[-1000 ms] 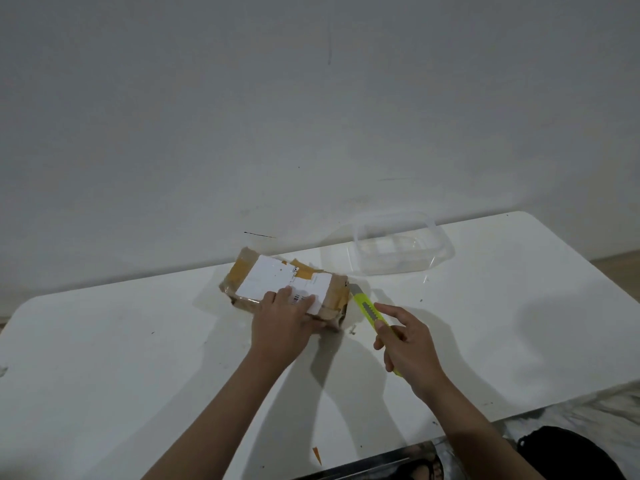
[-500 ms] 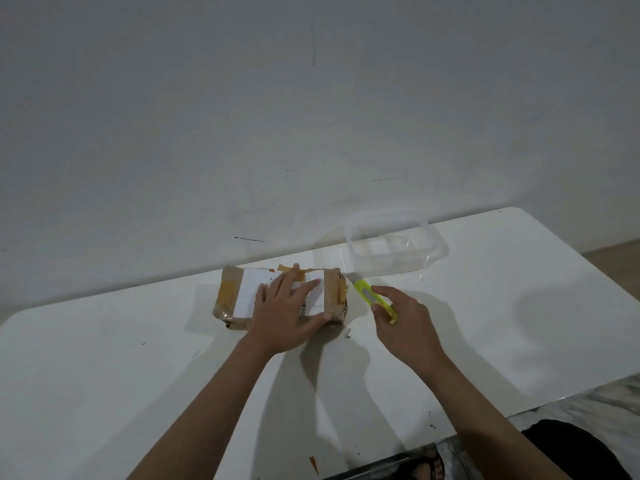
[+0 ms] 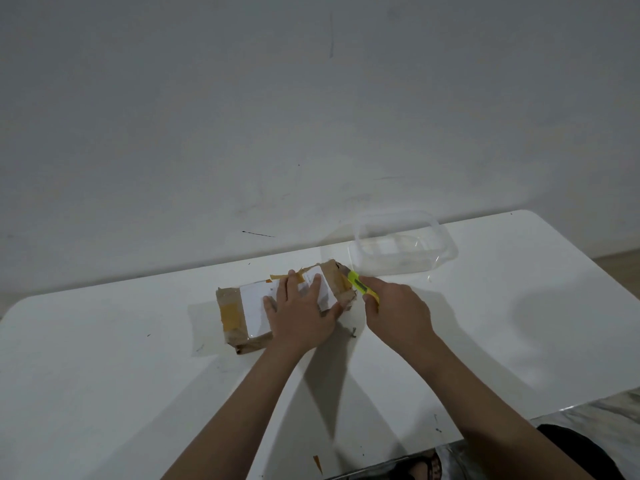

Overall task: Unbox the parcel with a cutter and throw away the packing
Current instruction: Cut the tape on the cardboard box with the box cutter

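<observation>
A brown parcel (image 3: 239,311) with yellow tape and a white label lies on the white table (image 3: 104,375), its long side running back right. My left hand (image 3: 301,313) lies flat on top of it, fingers spread, pressing it down. My right hand (image 3: 398,310) grips a yellow-green cutter (image 3: 360,287), whose front end touches the parcel's right end near the top edge. The blade itself is too small to make out.
A clear plastic container (image 3: 401,247) stands just behind the parcel's right end, near the wall. Small scraps of tape lie on the table by the parcel and at the near edge (image 3: 317,462). The table's right corner ends near the floor.
The parcel has been turned so its right end points further back. My right hand has brought the cutter left against that end; my left hand stays on top.
</observation>
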A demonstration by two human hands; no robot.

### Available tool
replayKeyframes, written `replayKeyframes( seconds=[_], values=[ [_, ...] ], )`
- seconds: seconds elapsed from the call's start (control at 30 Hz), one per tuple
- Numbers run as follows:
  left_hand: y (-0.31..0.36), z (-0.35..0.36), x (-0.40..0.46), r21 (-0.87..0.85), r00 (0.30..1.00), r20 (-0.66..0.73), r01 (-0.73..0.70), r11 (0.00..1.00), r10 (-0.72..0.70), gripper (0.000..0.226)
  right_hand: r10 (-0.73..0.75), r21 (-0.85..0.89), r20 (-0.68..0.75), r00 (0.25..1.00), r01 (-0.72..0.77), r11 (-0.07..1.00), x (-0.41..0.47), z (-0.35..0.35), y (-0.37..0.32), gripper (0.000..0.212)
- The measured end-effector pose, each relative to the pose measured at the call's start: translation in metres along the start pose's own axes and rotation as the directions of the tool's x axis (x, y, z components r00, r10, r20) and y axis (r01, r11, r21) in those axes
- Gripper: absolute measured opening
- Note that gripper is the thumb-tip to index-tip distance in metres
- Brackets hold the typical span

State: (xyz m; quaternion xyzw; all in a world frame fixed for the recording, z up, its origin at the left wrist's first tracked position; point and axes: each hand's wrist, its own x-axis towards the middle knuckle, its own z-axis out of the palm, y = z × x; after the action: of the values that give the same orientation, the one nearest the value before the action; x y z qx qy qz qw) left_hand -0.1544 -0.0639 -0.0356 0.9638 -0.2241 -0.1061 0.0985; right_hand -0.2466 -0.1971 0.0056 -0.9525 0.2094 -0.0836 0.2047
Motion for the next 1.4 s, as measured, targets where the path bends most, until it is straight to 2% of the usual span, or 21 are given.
replayKeyframes(
  seconds=[0.17, 0.3, 0.4, 0.6, 0.73, 1.23, 1.4],
  values=[
    [-0.012, -0.019, 0.012, 0.014, 0.989, 0.137, -0.058, 0.998, 0.056, 0.066, -0.009, -0.13, 0.045, 0.999, 0.015, 0.991, 0.012, 0.005, -0.009, 0.049],
    [-0.025, -0.015, 0.01, -0.021, 0.992, 0.075, -0.099, 0.995, 0.1, 0.069, -0.023, -0.213, 0.093, 0.995, 0.043, 0.976, 0.017, 0.001, -0.016, 0.04],
    [-0.026, -0.009, 0.008, 0.016, 0.992, 0.014, -0.123, 0.992, 0.122, 0.075, -0.033, -0.284, 0.124, 0.992, 0.068, 0.956, 0.022, -0.003, -0.021, 0.038],
    [-0.027, -0.005, 0.009, -0.005, 0.992, -0.011, -0.123, 0.992, 0.123, 0.083, -0.047, -0.331, 0.185, 0.982, 0.108, 0.937, 0.032, -0.011, -0.03, 0.029],
    [-0.027, -0.005, 0.008, 0.004, 0.993, -0.006, -0.12, 0.993, 0.12, 0.073, -0.066, -0.354, 0.207, 0.976, 0.138, 0.925, 0.036, -0.019, -0.033, 0.027],
    [-0.026, -0.003, 0.007, 0.062, 0.991, -0.036, -0.125, 0.99, 0.128, 0.07, -0.025, -0.388, 0.253, 0.967, 0.125, 0.913, 0.038, -0.025, -0.042, 0.026],
    [-0.026, -0.004, 0.008, 0.025, 0.992, -0.044, -0.119, 0.993, 0.12, 0.07, -0.019, -0.411, 0.259, 0.966, 0.128, 0.903, 0.038, -0.032, -0.041, 0.03]
  ],
)
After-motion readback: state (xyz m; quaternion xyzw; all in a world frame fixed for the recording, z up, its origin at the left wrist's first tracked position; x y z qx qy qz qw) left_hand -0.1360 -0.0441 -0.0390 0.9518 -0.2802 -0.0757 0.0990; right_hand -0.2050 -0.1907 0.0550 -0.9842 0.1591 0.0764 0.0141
